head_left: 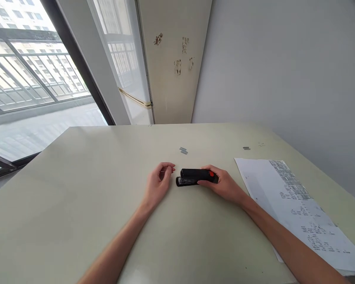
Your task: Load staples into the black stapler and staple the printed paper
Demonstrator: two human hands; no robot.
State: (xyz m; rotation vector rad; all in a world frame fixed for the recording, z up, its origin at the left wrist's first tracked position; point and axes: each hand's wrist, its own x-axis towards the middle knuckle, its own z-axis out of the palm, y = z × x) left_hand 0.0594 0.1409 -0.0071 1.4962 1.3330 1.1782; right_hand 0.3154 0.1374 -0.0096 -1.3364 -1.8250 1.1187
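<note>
A black stapler (192, 177) with a red spot near its back end lies in the grip of my right hand (220, 182). My thumb is along its lower side and my fingers are over its back end. Its front end points left, with a gap showing between the upper arm and the base. Just left of that end, my left hand (161, 179) is closed in a pinch, apart from the stapler. Something thin may be between its fingertips, too small to name. Beyond the hands lie grey staple strips (184, 150), with another small grey piece (246, 148) farther right.
Printed sheets of paper (269, 189) lie on the right side of the pale table (85, 197), partly under my right forearm. A grey wall (284, 71) borders the right. Behind the table stand a cream panel (174, 94) with brown marks and a window (32, 71) at left.
</note>
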